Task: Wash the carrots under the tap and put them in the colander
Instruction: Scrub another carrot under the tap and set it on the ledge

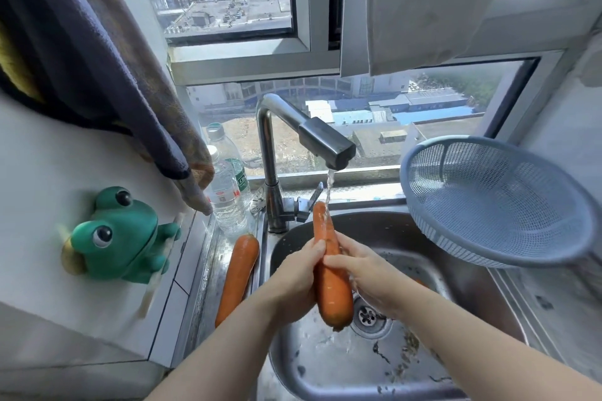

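We hold one carrot (332, 283) between both hands over the sink (325, 368). Its long axis runs away from us: the narrow tip points up and outward into the stream from the tap (325, 143), and the thick end hangs low, nearest us, above the drain. Our left hand (299, 273) curls round the carrot's middle from the left. Our right hand (365, 273) wraps it from the right, thumb laid across the front. So the carrot sits between the two palms, tip beyond the fingers and butt below the wrists.

The colander (495, 205) stands tilted beyond and to the right of the right hand, well apart from it, and we see nothing in it. We judge the right hand to be the nearer one for carrying the carrot over. The second carrot (239, 273) lies to the left of the left hand on the sink's edge strip, near the hand but not touching it, and roughly parallel to the held one.
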{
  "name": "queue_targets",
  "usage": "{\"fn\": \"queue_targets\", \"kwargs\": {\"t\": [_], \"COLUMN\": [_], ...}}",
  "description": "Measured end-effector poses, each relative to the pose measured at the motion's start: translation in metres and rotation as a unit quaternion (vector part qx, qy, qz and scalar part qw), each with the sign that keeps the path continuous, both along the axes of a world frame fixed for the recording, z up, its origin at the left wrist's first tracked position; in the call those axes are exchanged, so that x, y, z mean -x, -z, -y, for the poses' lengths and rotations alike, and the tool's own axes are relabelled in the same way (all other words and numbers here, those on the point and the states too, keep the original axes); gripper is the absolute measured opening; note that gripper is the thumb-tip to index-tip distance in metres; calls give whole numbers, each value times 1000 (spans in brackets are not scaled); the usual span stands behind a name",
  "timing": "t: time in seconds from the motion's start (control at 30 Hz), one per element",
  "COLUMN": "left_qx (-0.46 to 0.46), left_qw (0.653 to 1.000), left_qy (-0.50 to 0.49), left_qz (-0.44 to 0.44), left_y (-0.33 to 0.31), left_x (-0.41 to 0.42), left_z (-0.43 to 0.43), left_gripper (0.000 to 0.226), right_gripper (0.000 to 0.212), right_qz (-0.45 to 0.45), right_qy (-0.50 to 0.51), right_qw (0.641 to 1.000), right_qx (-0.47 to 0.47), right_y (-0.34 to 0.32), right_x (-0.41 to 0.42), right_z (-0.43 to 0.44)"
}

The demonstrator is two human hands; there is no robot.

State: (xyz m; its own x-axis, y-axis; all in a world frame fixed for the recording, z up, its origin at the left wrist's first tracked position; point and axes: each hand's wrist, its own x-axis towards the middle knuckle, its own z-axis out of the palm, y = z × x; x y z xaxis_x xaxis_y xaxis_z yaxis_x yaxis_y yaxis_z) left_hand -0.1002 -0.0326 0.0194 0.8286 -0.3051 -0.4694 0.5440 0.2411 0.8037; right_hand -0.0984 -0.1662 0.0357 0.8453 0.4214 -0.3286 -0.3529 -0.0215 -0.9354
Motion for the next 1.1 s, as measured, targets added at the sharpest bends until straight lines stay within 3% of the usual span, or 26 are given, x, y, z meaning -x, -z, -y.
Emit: {"fn": "queue_targets", "kwargs": {"t": [0.1, 0.23, 0.47, 0.63, 0.83, 0.97, 1.1], "left_qx": [29, -39, -4, 32, 35, -74, -52], "left_qw": [999, 998, 1000, 999, 998, 993, 995], "left_qy": [1, -27, -21, -28, -38, -32, -45], "left_qz": [15, 46, 8, 18, 25, 84, 71], "left_y": [-1, -3, -9, -10, -11, -7, -5], "left_x": [2, 2, -3, -2, -5, -6, -5], "left_z": [1, 11, 3, 0, 3, -1, -1], "left_gripper": [36, 30, 43, 37, 30, 25, 25], "right_gripper": [39, 51, 38, 40, 44, 22, 16], "right_qz": [27, 121, 49, 93, 19, 19, 74], "right_qy": [-30, -54, -61, -42, -79, -100, -116], "right_qw": [999, 979, 995, 988, 986, 971, 947], "right_qx": [24, 152, 54, 117, 142, 215, 289], "right_y": [-5, -14, -17, -17, -20, -24, -31], "right_x": [-1, -3, -9, -9, -10, -11, -13], "right_z": [4, 0, 6, 3, 14, 21, 22]}}
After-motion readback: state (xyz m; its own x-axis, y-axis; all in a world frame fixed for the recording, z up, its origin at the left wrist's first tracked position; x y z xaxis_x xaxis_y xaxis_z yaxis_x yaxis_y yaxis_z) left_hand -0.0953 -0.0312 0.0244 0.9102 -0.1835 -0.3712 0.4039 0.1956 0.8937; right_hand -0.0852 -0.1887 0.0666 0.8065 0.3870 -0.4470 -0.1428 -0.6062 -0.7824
